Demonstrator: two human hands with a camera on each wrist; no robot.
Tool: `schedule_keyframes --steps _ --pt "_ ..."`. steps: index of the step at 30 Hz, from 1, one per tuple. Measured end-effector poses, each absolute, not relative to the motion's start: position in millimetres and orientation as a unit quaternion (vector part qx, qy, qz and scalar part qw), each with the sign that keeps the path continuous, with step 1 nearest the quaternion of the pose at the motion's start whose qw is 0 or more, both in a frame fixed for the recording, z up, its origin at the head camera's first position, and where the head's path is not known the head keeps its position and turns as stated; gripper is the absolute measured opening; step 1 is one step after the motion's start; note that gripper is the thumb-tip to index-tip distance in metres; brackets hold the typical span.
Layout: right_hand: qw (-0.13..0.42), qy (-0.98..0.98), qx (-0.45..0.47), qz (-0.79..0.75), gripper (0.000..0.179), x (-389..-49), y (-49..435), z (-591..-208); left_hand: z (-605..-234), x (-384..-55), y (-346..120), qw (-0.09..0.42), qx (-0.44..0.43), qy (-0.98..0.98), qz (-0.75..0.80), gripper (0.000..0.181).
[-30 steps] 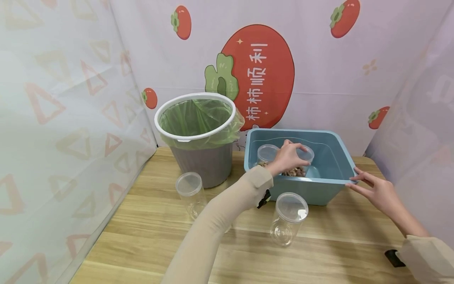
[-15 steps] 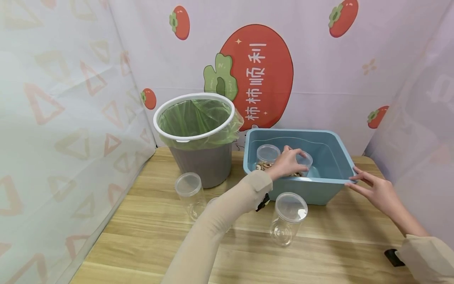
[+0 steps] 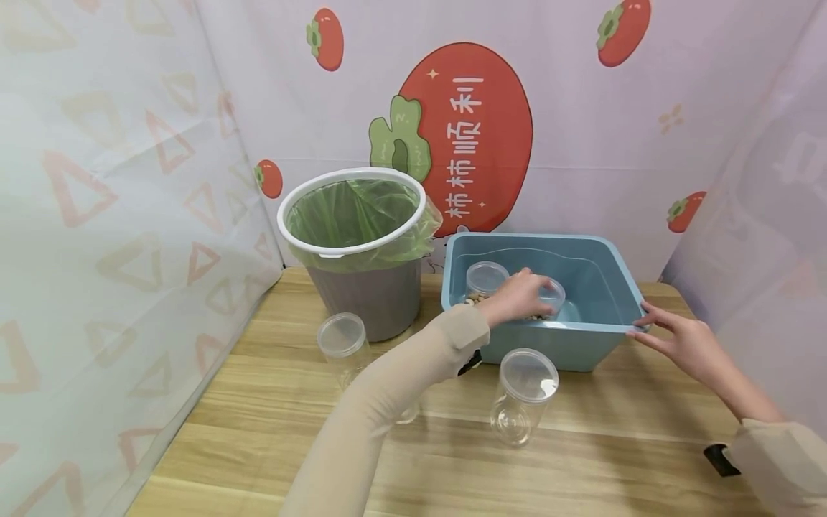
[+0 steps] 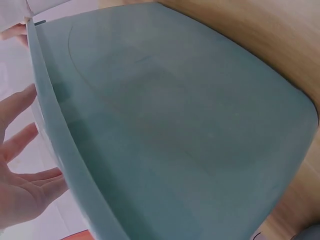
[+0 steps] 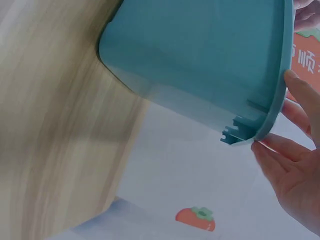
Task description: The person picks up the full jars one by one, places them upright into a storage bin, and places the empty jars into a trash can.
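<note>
My left hand reaches over the front wall of the blue plastic bin. Its fingers and thumb grip a lidded clear jar inside, whose lower part is mostly hidden. Left of it in the bin stands another lidded jar with nuts at its bottom. My right hand holds the bin's front right corner, thumb and fingers on either side of it, as the right wrist view also shows. In the left wrist view the bin's wall covers the jars, and only part of my left hand shows above the rim.
Lidded clear jars stand on the wooden table: one at left, one in front of the bin, and one mostly behind my left forearm. A grey trash can with a green bag stands left of the bin.
My left hand and the jar it grips have shifted slightly down and toward me inside the bin. My right hand stays at the corner.
</note>
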State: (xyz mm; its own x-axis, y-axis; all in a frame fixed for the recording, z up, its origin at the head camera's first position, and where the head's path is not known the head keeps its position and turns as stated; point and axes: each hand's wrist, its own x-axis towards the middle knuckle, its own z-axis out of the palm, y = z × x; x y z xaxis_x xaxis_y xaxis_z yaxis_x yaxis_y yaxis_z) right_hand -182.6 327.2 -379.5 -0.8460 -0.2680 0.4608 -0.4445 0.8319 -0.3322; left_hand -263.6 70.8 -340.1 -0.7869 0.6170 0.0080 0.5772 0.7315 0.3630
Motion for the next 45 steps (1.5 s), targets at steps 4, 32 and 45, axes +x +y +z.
schedule_keyframes --steps 4,32,45 --pt "0.187 -0.938 0.216 0.197 0.015 -185 325 -374 -336 -260 66 0.052 0.329 0.931 0.148 0.036" --pt "0.184 -0.916 0.327 0.14 0.026 -156 256 -323 -261 -197 -14 -0.063 0.37 0.921 0.104 0.025" --pt "0.234 -0.847 0.418 0.229 0.026 -139 225 -338 -262 -185 -79 -0.211 0.389 0.884 0.154 0.019"
